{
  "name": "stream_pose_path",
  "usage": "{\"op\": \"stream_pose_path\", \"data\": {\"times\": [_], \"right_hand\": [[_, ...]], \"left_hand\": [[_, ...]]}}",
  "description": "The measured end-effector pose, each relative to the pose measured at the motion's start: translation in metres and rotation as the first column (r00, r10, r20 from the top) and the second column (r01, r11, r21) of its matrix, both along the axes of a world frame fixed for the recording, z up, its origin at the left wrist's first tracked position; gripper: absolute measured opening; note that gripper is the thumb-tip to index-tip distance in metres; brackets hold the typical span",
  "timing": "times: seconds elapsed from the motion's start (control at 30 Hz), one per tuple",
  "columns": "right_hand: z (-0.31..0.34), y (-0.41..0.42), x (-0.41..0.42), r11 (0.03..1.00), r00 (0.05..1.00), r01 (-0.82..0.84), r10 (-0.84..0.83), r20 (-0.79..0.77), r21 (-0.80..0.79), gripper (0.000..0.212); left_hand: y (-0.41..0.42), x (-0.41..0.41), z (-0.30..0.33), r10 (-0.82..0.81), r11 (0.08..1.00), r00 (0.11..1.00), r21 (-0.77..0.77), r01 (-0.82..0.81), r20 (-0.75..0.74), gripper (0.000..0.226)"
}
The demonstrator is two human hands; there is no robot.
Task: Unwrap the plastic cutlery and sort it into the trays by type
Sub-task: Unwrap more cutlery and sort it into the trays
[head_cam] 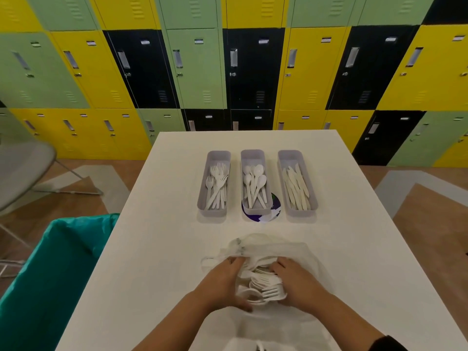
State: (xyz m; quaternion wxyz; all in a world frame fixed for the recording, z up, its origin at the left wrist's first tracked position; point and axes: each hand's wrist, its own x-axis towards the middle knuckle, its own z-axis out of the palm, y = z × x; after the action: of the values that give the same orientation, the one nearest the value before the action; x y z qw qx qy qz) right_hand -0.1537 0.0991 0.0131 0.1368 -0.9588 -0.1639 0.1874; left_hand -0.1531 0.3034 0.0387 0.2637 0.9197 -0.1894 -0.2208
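Observation:
A clear plastic bag (298, 252) of white plastic cutlery (266, 287) lies near the front of the white table (157, 249). My left hand (225, 282) grips the bag's left side and my right hand (293, 279) presses on its right side; forks and spoons show between them. Farther back stand three grey trays side by side: the left tray (202, 198) holds forks, the middle tray (253, 154) holds spoons, the right tray (312, 198) holds knives.
A bin lined with a teal bag (55, 262) stands against the table's left edge. A purple and white round sticker (266, 217) lies under the middle tray. A grey chair (22, 168) is at the left; coloured lockers (197, 72) fill the back wall.

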Motion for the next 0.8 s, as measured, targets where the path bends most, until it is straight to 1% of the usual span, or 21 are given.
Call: {"op": "stream_pose_path", "data": {"times": [0.1,0.17,0.27,0.4,0.5,0.6,0.7,0.73,0.8], "right_hand": [[0.002,-0.001,-0.001,1.000,0.998,0.000,0.001,-0.069,0.008,0.064],[0.004,0.000,-0.002,0.999,0.994,0.011,-0.005,-0.108,0.049,0.070],[0.006,0.006,-0.003,0.997,0.994,0.005,0.003,-0.107,0.072,0.076],[0.005,0.011,-0.005,0.999,0.993,0.003,0.004,-0.122,0.053,0.069],[0.009,0.009,-0.005,0.994,0.989,0.014,0.002,-0.145,0.104,0.067],[0.019,0.004,-0.003,0.985,0.985,0.018,0.012,-0.170,0.172,0.064],[0.028,-0.004,0.000,0.967,0.974,0.079,-0.024,-0.224,0.241,0.048],[0.030,-0.008,0.001,0.959,0.969,0.109,-0.044,-0.244,0.261,0.048],[0.036,-0.016,0.002,0.916,0.947,0.205,-0.096,-0.307,0.345,0.058]], "left_hand": [[0.001,-0.002,0.000,-0.010,1.000,0.999,-0.006,0.009,-0.047,0.101],[0.003,-0.001,-0.001,0.020,1.000,0.999,-0.024,-0.021,-0.043,0.098],[0.001,0.000,-0.002,0.075,0.995,0.996,-0.068,-0.078,-0.048,0.093],[-0.003,-0.006,-0.011,0.075,0.989,0.988,-0.115,-0.090,-0.132,0.092],[-0.002,-0.003,-0.008,0.096,0.980,0.979,-0.153,-0.124,-0.177,0.088],[0.002,0.005,0.008,0.170,0.937,0.946,-0.254,-0.241,-0.275,0.067],[0.008,0.012,0.017,0.238,0.844,0.884,-0.365,-0.393,-0.403,0.046],[0.009,0.013,0.020,0.268,0.803,0.855,-0.388,-0.453,-0.444,0.043],[0.011,0.017,0.022,0.329,0.754,0.813,-0.384,-0.532,-0.480,0.053]]}}
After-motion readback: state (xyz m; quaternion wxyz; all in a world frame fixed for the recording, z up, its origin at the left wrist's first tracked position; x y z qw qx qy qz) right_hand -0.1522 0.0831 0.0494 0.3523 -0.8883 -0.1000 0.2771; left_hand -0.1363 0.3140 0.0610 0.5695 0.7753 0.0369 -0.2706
